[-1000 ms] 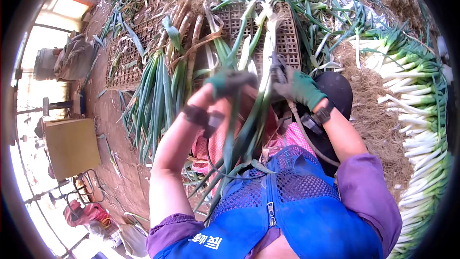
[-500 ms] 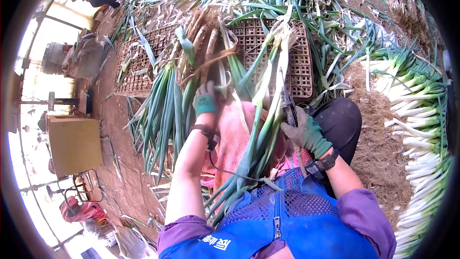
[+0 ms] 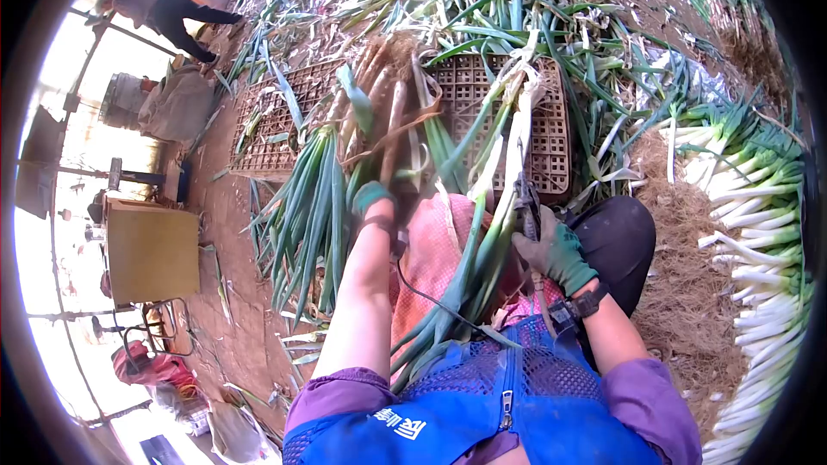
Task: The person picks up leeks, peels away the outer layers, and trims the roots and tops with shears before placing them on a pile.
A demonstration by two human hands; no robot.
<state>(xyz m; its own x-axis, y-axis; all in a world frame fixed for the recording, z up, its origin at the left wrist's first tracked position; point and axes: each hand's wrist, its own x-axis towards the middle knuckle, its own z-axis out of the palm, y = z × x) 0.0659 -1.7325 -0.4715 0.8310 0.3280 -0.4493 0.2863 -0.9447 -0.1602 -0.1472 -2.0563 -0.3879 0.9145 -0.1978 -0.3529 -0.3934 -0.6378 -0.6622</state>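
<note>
My left hand [image 3: 374, 196], in a green glove, reaches in beside a bunch of untrimmed green onions [image 3: 312, 198] lying over brown plastic crates [image 3: 547, 138]; its fingers are blurred and mostly hidden. A grey and green glove covers my right hand [image 3: 551, 250], which is closed around a dark, slender tool [image 3: 525, 198] with a hose running down from it. Beside that tool, green onion stalks with a white stem [image 3: 519, 125] slant across my lap, their leaves against my blue vest. A pink mesh cloth [image 3: 422, 267] covers my lap.
Peeled white onions [image 3: 762, 293] lie in a long row at the right, next to trimmed roots [image 3: 680, 293]. Loose leaves [image 3: 491, 9] litter the ground ahead. A yellowish box [image 3: 153, 254] stands at the left. Another person [image 3: 168, 10] is at the upper left.
My left hand has moved a little down, and its fingers are now hidden. The view has shifted, so the scene sits slightly further right and lower. More of the other person shows.
</note>
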